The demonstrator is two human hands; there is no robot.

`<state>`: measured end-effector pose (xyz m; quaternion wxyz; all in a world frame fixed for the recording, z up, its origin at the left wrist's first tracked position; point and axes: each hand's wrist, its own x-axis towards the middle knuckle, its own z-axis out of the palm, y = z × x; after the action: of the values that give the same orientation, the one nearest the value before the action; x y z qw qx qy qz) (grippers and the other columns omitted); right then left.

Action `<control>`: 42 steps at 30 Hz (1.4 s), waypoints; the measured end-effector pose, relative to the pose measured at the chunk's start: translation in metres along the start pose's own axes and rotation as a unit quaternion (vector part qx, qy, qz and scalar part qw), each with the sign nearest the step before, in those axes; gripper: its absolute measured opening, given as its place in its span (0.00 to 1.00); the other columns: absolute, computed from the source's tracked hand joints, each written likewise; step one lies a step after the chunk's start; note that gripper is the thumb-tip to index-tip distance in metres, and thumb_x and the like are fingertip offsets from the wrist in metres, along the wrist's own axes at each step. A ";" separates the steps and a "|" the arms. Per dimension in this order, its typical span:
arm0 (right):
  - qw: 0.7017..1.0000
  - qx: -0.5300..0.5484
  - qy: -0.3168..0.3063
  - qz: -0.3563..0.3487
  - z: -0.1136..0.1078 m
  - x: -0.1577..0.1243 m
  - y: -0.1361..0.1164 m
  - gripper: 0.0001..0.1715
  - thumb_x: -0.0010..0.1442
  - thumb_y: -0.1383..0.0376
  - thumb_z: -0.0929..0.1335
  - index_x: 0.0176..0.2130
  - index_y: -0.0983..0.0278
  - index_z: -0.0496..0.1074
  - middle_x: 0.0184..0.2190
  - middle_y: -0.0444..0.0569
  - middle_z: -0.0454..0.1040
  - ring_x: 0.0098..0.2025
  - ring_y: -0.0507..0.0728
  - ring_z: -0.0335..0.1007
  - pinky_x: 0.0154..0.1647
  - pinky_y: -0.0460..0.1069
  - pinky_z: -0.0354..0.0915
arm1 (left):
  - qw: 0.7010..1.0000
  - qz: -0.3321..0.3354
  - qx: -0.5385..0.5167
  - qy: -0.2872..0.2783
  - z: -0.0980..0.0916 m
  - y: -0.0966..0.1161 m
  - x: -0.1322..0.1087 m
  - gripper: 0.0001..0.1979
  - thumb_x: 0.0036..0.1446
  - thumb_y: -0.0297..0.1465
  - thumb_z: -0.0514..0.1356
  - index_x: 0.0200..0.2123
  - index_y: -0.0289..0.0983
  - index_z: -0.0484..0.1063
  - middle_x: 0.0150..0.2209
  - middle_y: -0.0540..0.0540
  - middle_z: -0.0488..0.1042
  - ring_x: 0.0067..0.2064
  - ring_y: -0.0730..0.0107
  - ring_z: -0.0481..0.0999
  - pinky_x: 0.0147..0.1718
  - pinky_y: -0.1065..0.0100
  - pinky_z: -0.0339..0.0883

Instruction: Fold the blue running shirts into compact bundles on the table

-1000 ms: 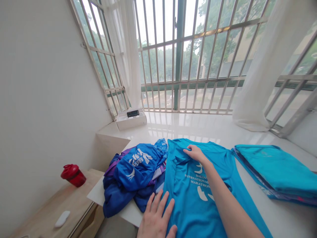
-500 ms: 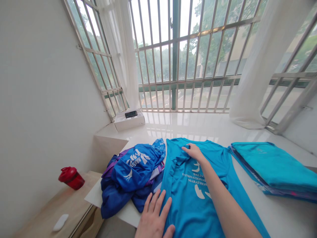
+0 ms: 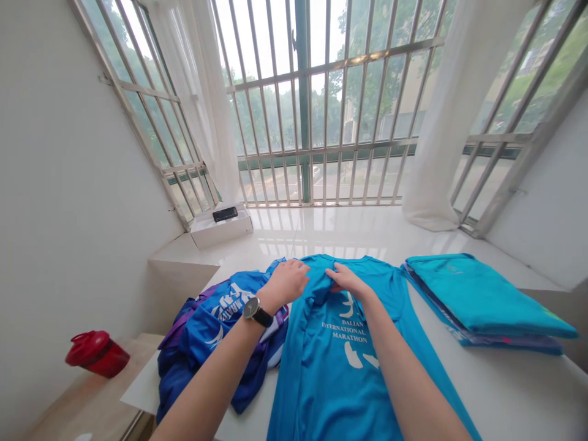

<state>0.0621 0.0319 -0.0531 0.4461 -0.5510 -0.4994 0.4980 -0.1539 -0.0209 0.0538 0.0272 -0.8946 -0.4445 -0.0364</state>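
Observation:
A blue long-sleeved T-shirt (image 3: pixel 321 380) with white lettering lies spread on the white table, one side folded inward. My right hand (image 3: pixel 346 280) has its thumb and fingers closed on a fold of it below the collar. At the shirt's left shoulder is my left hand (image 3: pixel 290 280), wearing a black-strapped watch (image 3: pixel 256 311). Its fingers are loosely bent and apart; whether they touch the cloth is hard to see. Beneath and beside the left forearm lies a crumpled pile of blue and purple shirts (image 3: pixel 209 331).
A stack of folded shirts (image 3: pixel 482 300) lies to the right on the table (image 3: pixel 509 386). A white box (image 3: pixel 225 229) with a phone (image 3: pixel 225 214) on it stands by the barred window. At lower left, a red lidded cup (image 3: pixel 98 354) sits on a wooden surface (image 3: pixel 59 404).
My left hand has moved up from the shirt's lower left side to its left shoulder. My right hand stays at the fold. The view has shifted slightly to the right.

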 end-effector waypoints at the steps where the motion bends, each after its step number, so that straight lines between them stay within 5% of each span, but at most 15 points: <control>1: 1.000 -0.002 0.004 0.012 0.001 0.000 0.000 0.19 0.45 0.56 0.77 0.28 0.59 0.66 0.16 0.36 0.67 0.19 0.52 0.66 0.21 0.47 0.64 | 0.999 -0.018 0.004 -0.029 0.004 -0.006 0.020 0.16 0.67 0.33 0.53 0.55 0.37 0.70 0.54 0.38 0.73 0.57 0.54 0.71 0.56 0.56 0.65; 7: 0.996 -0.067 0.034 0.049 0.009 0.000 0.002 0.17 0.52 0.55 0.74 0.33 0.58 0.64 0.13 0.34 0.62 0.15 0.50 0.60 0.16 0.45 0.55 | 0.997 -0.044 -0.016 -0.068 0.045 -0.023 0.092 0.17 0.65 0.35 0.54 0.54 0.38 0.72 0.52 0.39 0.76 0.53 0.55 0.75 0.51 0.59 0.68; 11: 0.993 -0.085 -0.017 0.076 0.004 -0.007 -0.007 0.24 0.55 0.46 0.71 0.28 0.60 0.62 0.12 0.36 0.60 0.16 0.49 0.60 0.15 0.43 0.52 | 0.994 -0.073 -0.037 -0.068 0.072 -0.034 0.105 0.19 0.66 0.36 0.52 0.56 0.39 0.70 0.54 0.39 0.75 0.54 0.53 0.75 0.50 0.58 0.69; 16: 0.976 -0.123 -0.141 0.111 -0.007 -0.023 -0.022 0.31 0.44 0.47 0.78 0.23 0.60 0.57 0.13 0.34 0.57 0.17 0.47 0.57 0.14 0.42 0.47 | 0.993 -0.094 -0.050 -0.047 0.090 -0.045 0.102 0.17 0.65 0.36 0.54 0.53 0.40 0.73 0.52 0.39 0.75 0.54 0.53 0.74 0.51 0.59 0.67; 26: 0.965 -0.160 -0.182 0.105 -0.005 -0.031 -0.035 0.17 0.61 0.53 0.68 0.32 0.61 0.61 0.22 0.39 0.71 0.24 0.49 0.71 0.20 0.41 0.59 | 0.992 -0.105 -0.060 -0.035 0.092 -0.051 0.103 0.10 0.64 0.33 0.56 0.42 0.39 0.76 0.44 0.41 0.77 0.50 0.55 0.74 0.47 0.63 0.66; 35: 0.930 -0.266 -0.182 0.176 -0.021 -0.033 -0.032 0.14 0.57 0.63 0.69 0.24 0.62 0.62 0.18 0.45 0.75 0.20 0.52 0.72 0.17 0.42 0.58 | 0.990 -0.122 -0.060 -0.028 0.092 -0.047 0.104 0.11 0.68 0.33 0.50 0.45 0.39 0.70 0.45 0.40 0.77 0.49 0.54 0.74 0.45 0.60 0.66; 42: 0.916 -0.335 -0.131 0.179 -0.034 -0.039 -0.041 0.15 0.56 0.63 0.68 0.20 0.65 0.70 0.23 0.50 0.79 0.23 0.53 0.74 0.20 0.43 0.60 | 0.991 -0.114 -0.068 -0.003 0.076 -0.031 0.103 0.12 0.64 0.36 0.56 0.49 0.38 0.69 0.51 0.39 0.74 0.55 0.52 0.70 0.51 0.57 0.62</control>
<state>0.0917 -0.0024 -0.0051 0.0692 -0.6782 -0.5837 0.4411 -0.1135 0.0861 -0.0118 -0.0391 -0.8382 -0.5398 -0.0669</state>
